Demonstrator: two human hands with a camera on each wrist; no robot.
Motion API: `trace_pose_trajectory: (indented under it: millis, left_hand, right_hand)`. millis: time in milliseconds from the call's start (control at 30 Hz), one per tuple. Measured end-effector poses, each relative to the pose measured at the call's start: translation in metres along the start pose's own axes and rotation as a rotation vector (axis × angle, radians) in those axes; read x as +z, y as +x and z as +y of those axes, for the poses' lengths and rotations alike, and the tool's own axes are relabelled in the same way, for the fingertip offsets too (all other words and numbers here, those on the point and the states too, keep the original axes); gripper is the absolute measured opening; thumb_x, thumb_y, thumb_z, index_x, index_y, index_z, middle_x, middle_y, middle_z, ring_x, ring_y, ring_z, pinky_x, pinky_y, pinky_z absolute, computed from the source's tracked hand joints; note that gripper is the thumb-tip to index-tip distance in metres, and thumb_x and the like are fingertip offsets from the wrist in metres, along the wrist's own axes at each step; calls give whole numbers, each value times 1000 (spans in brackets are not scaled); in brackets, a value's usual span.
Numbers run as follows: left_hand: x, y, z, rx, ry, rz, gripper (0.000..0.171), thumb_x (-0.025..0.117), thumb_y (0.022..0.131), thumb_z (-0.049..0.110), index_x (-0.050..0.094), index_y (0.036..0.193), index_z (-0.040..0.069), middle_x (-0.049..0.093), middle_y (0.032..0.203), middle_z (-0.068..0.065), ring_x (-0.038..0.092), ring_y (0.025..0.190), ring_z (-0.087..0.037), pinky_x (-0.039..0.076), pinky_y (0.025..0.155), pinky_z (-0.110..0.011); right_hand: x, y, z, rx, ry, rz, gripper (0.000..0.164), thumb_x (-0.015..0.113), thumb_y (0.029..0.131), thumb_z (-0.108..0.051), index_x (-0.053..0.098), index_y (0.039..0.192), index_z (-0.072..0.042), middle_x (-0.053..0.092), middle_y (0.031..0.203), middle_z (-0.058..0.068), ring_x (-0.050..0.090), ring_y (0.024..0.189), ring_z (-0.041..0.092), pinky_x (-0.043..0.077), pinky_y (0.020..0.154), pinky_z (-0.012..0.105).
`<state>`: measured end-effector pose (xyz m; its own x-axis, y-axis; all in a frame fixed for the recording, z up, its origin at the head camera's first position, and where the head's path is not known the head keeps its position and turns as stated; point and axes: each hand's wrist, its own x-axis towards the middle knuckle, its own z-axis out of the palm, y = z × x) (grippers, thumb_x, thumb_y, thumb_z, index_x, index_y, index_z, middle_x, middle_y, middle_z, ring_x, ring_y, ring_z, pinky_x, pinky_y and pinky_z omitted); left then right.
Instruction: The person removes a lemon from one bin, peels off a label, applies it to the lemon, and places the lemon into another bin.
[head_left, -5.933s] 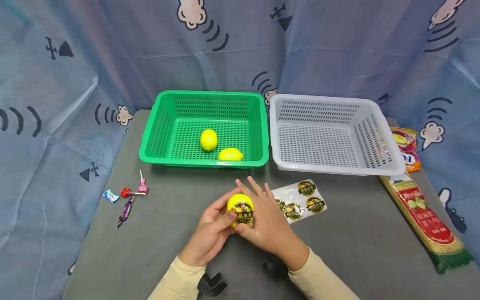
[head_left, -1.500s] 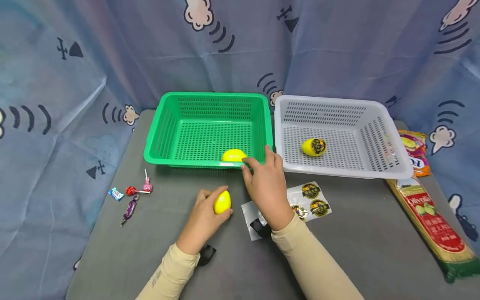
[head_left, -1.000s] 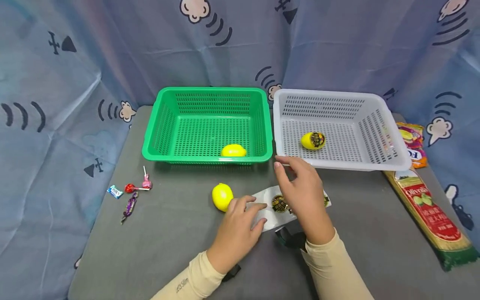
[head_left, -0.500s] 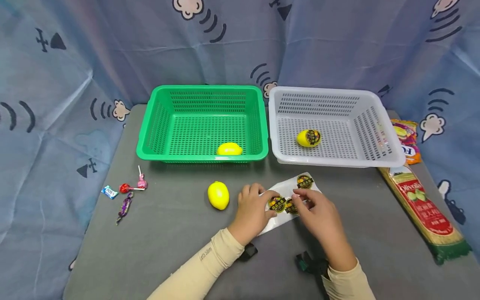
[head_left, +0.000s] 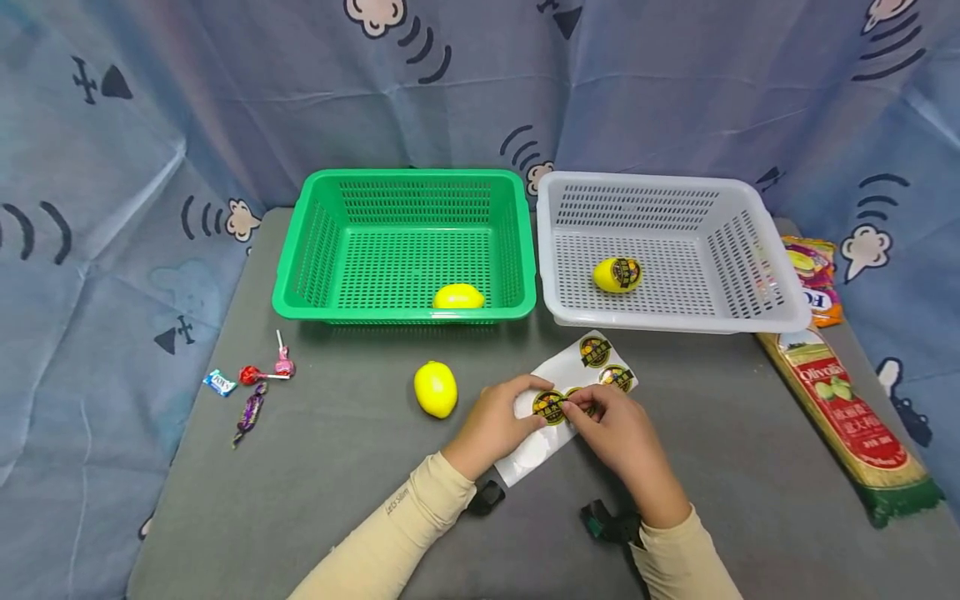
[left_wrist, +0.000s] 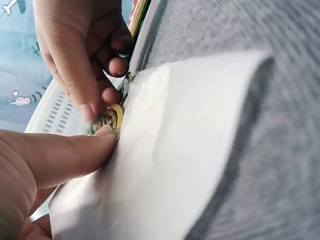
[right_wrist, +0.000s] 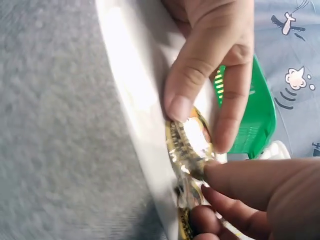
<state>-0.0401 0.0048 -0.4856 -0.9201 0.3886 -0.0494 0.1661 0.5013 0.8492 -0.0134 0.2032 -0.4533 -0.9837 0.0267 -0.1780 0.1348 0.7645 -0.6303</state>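
My left hand [head_left: 491,423] grips the white sticker sheet [head_left: 527,457], its thumb pressing beside a round black-and-gold sticker [head_left: 550,407]. From the right, my right hand [head_left: 621,432] pinches that sticker's edge between thumb and forefinger. In the right wrist view the sticker [right_wrist: 181,142] looks shiny, with the right fingertips at its near edge. The sheet stands tilted off the table in the left wrist view. A plain yellow lemon [head_left: 435,389] lies on the table, left of my left hand.
Behind are a green basket [head_left: 405,315] holding one lemon [head_left: 458,297] and a white basket [head_left: 675,323] holding a stickered lemon [head_left: 617,275]. Candies [head_left: 251,410] and lollipops [head_left: 283,365] lie left. A pasta packet [head_left: 855,417] and a snack bag [head_left: 817,283] lie right.
The stickered lemon went from my hands into the white basket. My left hand set another lemon on the table, then took hold of the sheet, now turned; my right hand came to the sticker.
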Motion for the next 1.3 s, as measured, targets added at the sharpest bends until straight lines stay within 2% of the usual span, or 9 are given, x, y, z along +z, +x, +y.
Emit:
trace_pose_trajectory:
  millis: [133, 300, 433, 600, 733, 933, 1000, 1133, 1300]
  left_hand:
    - [-6, -11, 9, 117, 231, 66, 51, 85, 92, 18, 70, 141, 22, 67, 138, -3, 61, 122, -25, 48, 99, -39]
    - [-34, -34, 21, 210, 434, 328, 55, 90, 86, 23, 71, 138, 21, 56, 148, -15, 52, 126, -35, 40, 93, -52]
    - [-62, -49, 7, 46, 404, 468, 68, 93, 83, 28, 66, 143, 17, 52, 149, -22, 49, 125, -43, 37, 92, -57]
    - [-77, -56, -21, -137, 334, 384, 72, 93, 83, 31, 62, 147, 17, 65, 128, -19, 53, 111, -41, 40, 88, -55]
    - [-77, -50, -29, -115, 81, 301, 68, 91, 85, 20, 61, 147, 17, 63, 125, -18, 60, 104, -34, 51, 90, -43]
    - [-80, -45, -16, -45, -820, 109, 85, 86, 85, -4, 44, 158, 8, 45, 141, -19, 69, 111, -33, 60, 88, -34]
    - [-79, -46, -11, 1, -904, 90, 78, 82, 92, 3, 42, 159, 6, 43, 143, -18, 68, 114, -29, 59, 91, -33]
    - [-72, -45, -5, 70, -905, 134, 59, 69, 105, 15, 43, 156, -1, 48, 144, -16, 69, 113, -21, 57, 94, -31]
    - [-65, -45, 0, 102, -1002, 174, 52, 67, 105, 9, 49, 153, 2, 52, 147, -9, 64, 122, -21, 54, 100, -33]
  right_hand:
    - [-5, -3, 2, 58, 45, 0, 18, 74, 100, -27, 74, 102, -9, 62, 86, 3, 55, 76, 18, 44, 68, 36]
    - [-19, -11, -1, 98, 107, 33, 18, 73, 100, -28, 72, 102, -10, 61, 83, 2, 55, 77, 19, 43, 67, 34]
    - [-23, -15, -11, 69, 187, 50, 16, 73, 100, -26, 72, 102, -10, 66, 87, 1, 59, 80, 16, 46, 68, 31]
    - [-12, -14, -35, 18, 426, 21, 12, 73, 101, -15, 72, 101, -4, 72, 100, 5, 64, 84, 11, 49, 74, 25]
    - [0, -11, -60, 20, 612, -56, 10, 69, 102, -9, 68, 100, 1, 70, 122, 12, 65, 101, 11, 51, 85, 23]
    - [8, -4, -85, 59, 659, -85, 12, 68, 103, -13, 67, 100, -1, 69, 130, 12, 64, 112, 19, 51, 92, 30]
    - [10, -3, -89, 51, 650, -71, 12, 69, 103, -12, 68, 99, -1, 70, 128, 11, 64, 113, 21, 50, 91, 32]
    - [11, -4, -93, 17, 641, -65, 12, 70, 102, -12, 69, 96, -1, 71, 126, 10, 65, 115, 20, 50, 91, 32]
    - [10, -4, -97, -14, 647, -59, 15, 72, 102, -15, 71, 97, -1, 72, 125, 8, 65, 110, 20, 50, 88, 31]
